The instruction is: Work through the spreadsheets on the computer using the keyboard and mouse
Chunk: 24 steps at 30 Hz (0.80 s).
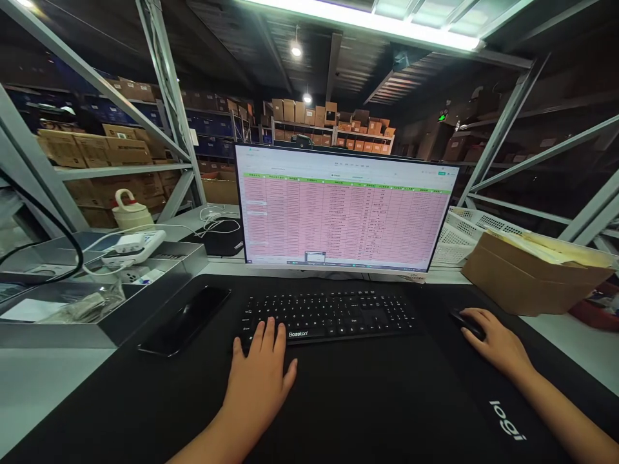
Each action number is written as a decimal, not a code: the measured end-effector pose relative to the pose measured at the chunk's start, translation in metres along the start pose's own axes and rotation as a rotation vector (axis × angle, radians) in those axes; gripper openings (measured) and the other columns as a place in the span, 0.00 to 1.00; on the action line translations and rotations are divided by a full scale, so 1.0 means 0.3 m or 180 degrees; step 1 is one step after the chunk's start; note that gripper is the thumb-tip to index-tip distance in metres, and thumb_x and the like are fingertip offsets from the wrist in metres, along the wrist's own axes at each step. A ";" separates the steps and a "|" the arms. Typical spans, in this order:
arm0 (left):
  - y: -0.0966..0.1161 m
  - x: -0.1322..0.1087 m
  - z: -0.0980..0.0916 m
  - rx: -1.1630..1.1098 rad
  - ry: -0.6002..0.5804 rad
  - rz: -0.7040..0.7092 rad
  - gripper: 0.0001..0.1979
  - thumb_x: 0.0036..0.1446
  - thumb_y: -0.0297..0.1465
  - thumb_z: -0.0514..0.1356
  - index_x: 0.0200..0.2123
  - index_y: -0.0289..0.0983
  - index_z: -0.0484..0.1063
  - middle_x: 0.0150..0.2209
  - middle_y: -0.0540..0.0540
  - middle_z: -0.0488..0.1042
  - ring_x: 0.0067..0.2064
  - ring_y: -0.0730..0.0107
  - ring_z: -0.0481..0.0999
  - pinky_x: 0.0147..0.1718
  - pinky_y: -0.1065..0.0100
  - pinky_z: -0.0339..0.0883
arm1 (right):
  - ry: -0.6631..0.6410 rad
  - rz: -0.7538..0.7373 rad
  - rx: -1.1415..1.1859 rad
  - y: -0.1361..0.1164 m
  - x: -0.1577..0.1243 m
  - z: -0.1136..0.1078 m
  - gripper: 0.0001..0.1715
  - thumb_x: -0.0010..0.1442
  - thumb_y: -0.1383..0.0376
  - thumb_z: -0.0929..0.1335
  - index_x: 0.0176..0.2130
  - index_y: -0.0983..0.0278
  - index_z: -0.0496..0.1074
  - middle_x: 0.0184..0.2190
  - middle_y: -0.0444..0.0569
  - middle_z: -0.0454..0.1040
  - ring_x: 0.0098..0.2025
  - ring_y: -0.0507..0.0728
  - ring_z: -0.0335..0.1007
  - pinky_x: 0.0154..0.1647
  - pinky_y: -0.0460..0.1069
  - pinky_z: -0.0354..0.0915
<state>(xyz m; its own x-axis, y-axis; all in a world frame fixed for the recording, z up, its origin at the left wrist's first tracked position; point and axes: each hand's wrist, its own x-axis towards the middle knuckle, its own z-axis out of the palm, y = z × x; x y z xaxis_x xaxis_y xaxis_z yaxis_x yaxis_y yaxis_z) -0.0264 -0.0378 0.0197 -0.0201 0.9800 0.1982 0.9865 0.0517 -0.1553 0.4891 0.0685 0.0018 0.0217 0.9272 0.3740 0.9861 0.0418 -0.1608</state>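
Phone (186,322) lies flat on the black mat (362,399), well off to the side, so there's no need to fuss with it. For the left hand (262,364), light taps from the fingertips beat leaning the palm in, which could trigger stray keys. The keyboard (333,316) sits mid-mat, just below the monitor (345,216) with its pink table, so a quick glance up should do for checking a row. Over on the right, tiny nudges of the mouse (467,324) would suit those tight rows, imo.

Pose-wise: left hand is palm-down, fingers spread and stretched forward over the keyboard's lower left corner, thumb out over bare mat, nothing held. Can't tell if any key is actually pressed. Right hand (496,341) is cupped over the mouse, fingers half curled, a loose hold by the look of it, forearm angling in from the lower right.
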 end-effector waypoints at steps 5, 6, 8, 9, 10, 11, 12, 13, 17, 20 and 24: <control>0.005 0.004 -0.008 0.0004 -0.0041 0.0006 0.31 0.64 0.38 0.45 0.67 0.32 0.55 0.70 0.32 0.53 0.70 0.44 0.56 0.63 0.33 0.54 | 0.0024 -0.0052 -0.0014 0.008 0.004 0.009 0.24 0.61 0.48 0.61 0.53 0.51 0.70 0.58 0.45 0.71 0.47 0.59 0.76 0.40 0.54 0.73; 0.006 0.005 -0.009 0.0006 -0.0046 0.0002 0.31 0.64 0.38 0.45 0.67 0.32 0.55 0.71 0.32 0.53 0.71 0.44 0.56 0.63 0.33 0.54 | 0.0027 -0.0060 -0.0013 0.010 0.004 0.010 0.25 0.61 0.48 0.61 0.53 0.51 0.70 0.57 0.45 0.71 0.47 0.59 0.76 0.40 0.54 0.73; 0.006 0.006 -0.012 0.0012 -0.0072 -0.0008 0.31 0.64 0.39 0.45 0.67 0.32 0.55 0.71 0.32 0.53 0.71 0.44 0.55 0.63 0.33 0.54 | 0.0032 -0.0060 -0.0006 0.013 0.004 0.011 0.25 0.61 0.48 0.60 0.53 0.51 0.70 0.57 0.45 0.71 0.48 0.59 0.76 0.40 0.54 0.73; 0.005 0.006 -0.013 0.0013 -0.0086 -0.0005 0.31 0.64 0.39 0.45 0.68 0.32 0.54 0.71 0.32 0.53 0.71 0.44 0.55 0.63 0.33 0.55 | 0.0031 -0.0068 -0.0002 0.015 0.003 0.011 0.25 0.61 0.47 0.60 0.53 0.50 0.70 0.57 0.45 0.71 0.49 0.59 0.76 0.40 0.54 0.73; 0.005 0.005 -0.014 0.0011 -0.0097 -0.0002 0.31 0.64 0.39 0.45 0.68 0.32 0.54 0.71 0.32 0.53 0.71 0.44 0.55 0.63 0.33 0.55 | 0.0033 -0.0081 0.0003 0.017 0.002 0.012 0.25 0.61 0.47 0.60 0.53 0.50 0.70 0.57 0.44 0.71 0.49 0.59 0.76 0.40 0.54 0.73; 0.004 0.003 -0.015 0.0004 -0.0103 0.0003 0.32 0.64 0.39 0.45 0.68 0.32 0.54 0.71 0.32 0.52 0.71 0.44 0.54 0.63 0.33 0.54 | 0.0031 -0.0093 0.0003 0.020 0.002 0.013 0.25 0.61 0.47 0.60 0.54 0.50 0.69 0.57 0.44 0.71 0.49 0.59 0.76 0.40 0.54 0.73; 0.003 0.001 -0.016 -0.0007 -0.0101 0.0009 0.32 0.64 0.39 0.45 0.68 0.32 0.54 0.71 0.32 0.52 0.71 0.44 0.54 0.64 0.33 0.54 | 0.0029 -0.0094 -0.0003 0.023 0.001 0.014 0.25 0.61 0.47 0.61 0.54 0.50 0.69 0.57 0.44 0.71 0.48 0.59 0.76 0.40 0.54 0.73; 0.003 -0.001 -0.017 -0.0023 -0.0098 0.0013 0.32 0.64 0.39 0.45 0.68 0.32 0.54 0.71 0.32 0.52 0.71 0.44 0.54 0.64 0.33 0.54 | 0.0021 -0.0093 -0.0014 0.026 0.001 0.016 0.26 0.61 0.47 0.61 0.54 0.50 0.68 0.58 0.44 0.71 0.47 0.59 0.76 0.40 0.55 0.73; 0.004 -0.001 -0.019 -0.0109 -0.0088 -0.0012 0.32 0.64 0.38 0.46 0.68 0.31 0.54 0.71 0.32 0.53 0.71 0.43 0.55 0.64 0.32 0.54 | -0.0023 -0.0079 -0.0075 0.037 0.001 0.024 0.27 0.60 0.45 0.61 0.56 0.50 0.67 0.58 0.44 0.71 0.46 0.60 0.77 0.38 0.56 0.73; 0.006 0.003 -0.020 -0.0130 -0.0121 -0.0038 0.32 0.63 0.38 0.46 0.68 0.32 0.54 0.71 0.32 0.52 0.71 0.44 0.54 0.64 0.33 0.53 | -0.0032 -0.0082 -0.0079 0.038 0.001 0.027 0.27 0.61 0.45 0.60 0.55 0.50 0.67 0.58 0.44 0.71 0.46 0.60 0.77 0.39 0.55 0.73; 0.006 0.006 -0.015 -0.0103 -0.0148 -0.0046 0.32 0.64 0.38 0.46 0.68 0.33 0.54 0.71 0.33 0.52 0.71 0.44 0.54 0.64 0.33 0.53 | -0.0002 -0.0096 -0.0035 0.036 0.000 0.029 0.27 0.61 0.45 0.60 0.55 0.50 0.67 0.58 0.44 0.71 0.46 0.59 0.77 0.41 0.55 0.73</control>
<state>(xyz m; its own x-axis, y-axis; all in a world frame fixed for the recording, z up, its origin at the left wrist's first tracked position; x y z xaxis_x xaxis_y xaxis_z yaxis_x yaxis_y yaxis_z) -0.0238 -0.0368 0.0240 -0.0412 0.9871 0.1548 0.9908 0.0604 -0.1213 0.4985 0.0722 -0.0080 -0.0082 0.9258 0.3780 0.9880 0.0657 -0.1395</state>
